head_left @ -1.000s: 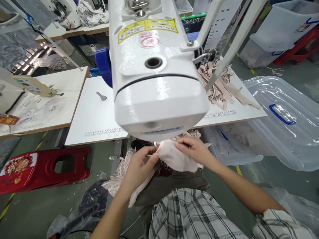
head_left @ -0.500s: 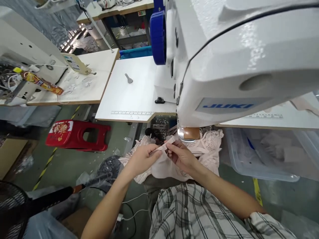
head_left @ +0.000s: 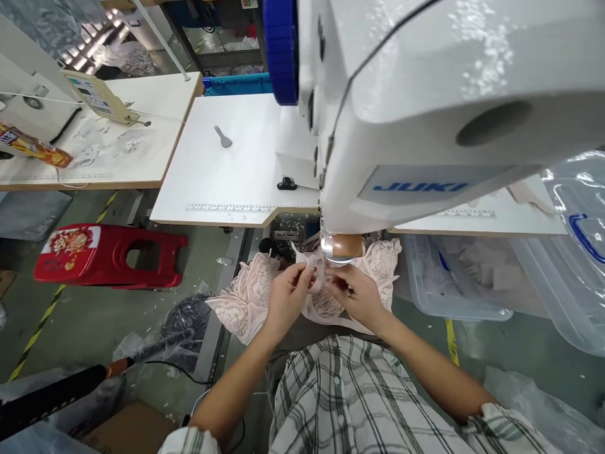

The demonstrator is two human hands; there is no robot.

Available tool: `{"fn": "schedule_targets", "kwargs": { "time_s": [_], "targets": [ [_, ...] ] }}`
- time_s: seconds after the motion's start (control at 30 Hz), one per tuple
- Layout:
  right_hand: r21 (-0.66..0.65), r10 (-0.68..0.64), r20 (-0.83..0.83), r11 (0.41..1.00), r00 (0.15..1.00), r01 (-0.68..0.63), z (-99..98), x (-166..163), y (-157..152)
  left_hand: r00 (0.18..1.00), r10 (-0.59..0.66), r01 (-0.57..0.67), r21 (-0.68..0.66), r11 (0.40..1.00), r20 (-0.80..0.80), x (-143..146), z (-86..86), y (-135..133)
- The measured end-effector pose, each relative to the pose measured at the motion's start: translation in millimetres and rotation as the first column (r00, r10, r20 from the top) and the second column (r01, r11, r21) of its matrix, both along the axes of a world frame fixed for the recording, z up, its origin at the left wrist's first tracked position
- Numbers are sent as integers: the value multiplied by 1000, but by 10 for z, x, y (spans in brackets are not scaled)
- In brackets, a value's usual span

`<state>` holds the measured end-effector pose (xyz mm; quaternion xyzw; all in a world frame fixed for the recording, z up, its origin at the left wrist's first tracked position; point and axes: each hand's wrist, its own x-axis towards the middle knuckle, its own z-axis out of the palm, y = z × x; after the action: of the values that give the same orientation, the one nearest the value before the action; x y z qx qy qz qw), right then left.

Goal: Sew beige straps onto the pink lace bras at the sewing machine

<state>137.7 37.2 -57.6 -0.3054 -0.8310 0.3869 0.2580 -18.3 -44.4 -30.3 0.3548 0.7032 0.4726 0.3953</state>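
Observation:
A pale pink lace bra [head_left: 248, 295] hangs over my lap, spread beneath the head of a white sewing machine [head_left: 425, 132]. Thumb and fingers of my left hand [head_left: 288, 296] pinch a pale edge of it, left of the machine's metal and brown lower end [head_left: 343, 247]. Close by on the right, my right hand [head_left: 362, 296] is closed with its fingertips at the same fabric, just below that end. The fingertips and the cloth between them are partly hidden, and the needle cannot be made out.
A white work table [head_left: 227, 170] with a small grey tool [head_left: 222, 137] lies ahead left. A red stool [head_left: 113, 255] stands on the floor at left, near a black fan pole [head_left: 57, 391]. Clear plastic bins [head_left: 458, 309] are at right.
My hands have brought the pale edge up nearer the machine's lower end, and the left hand now points more upward. More of the lace cups shows. The view has shifted too.

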Motion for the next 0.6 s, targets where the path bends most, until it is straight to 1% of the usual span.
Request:
{"fn": "schedule_targets", "kwargs": {
  "time_s": [0.07, 0.13, 0.2, 0.27, 0.33, 0.4, 0.43, 0.47, 0.53, 0.6],
  "targets": [
    [50, -16, 24, 999, 1000, 15, 83, -1, 23, 999, -49, 49, 11, 999, -10, 20, 70, -2],
    [25, -27, 36, 999, 999, 27, 135, -38, 40, 998, -66, 66, 13, 998, -6, 44, 114, 6],
    [-66, -52, 10, 996, 999, 53, 152, -77, 45, 997, -76, 76, 7, 997, -11, 66, 129, 20],
    [-194, -92, -36, 977, 995, 83, 143, -97, 38, 996, -90, 91, 4, 996, -26, 84, 122, 35],
    [-338, -143, -91, 935, 986, 104, 120, -98, 27, 994, -101, 102, 7, 995, -47, 102, 108, 50],
    [-439, -184, -143, 892, 972, 104, 91, -90, 23, 992, -108, 109, 6, 994, -69, 122, 95, 69],
    [-453, -197, -161, 885, 967, 104, 76, -85, 25, 990, -111, 112, 3, 994, -81, 133, 91, 81],
    [-440, -202, -170, 891, 964, 109, 61, -81, 31, 989, -113, 113, -3, 994, -94, 145, 88, 95],
    [-371, -207, -166, 919, 964, 134, 36, -75, 51, 987, -113, 111, -22, 994, -116, 169, 83, 125],
    [-329, -231, -139, 928, 963, 175, 21, -69, 76, 986, -105, 102, -34, 994, -131, 190, 78, 155]
  ]
}}
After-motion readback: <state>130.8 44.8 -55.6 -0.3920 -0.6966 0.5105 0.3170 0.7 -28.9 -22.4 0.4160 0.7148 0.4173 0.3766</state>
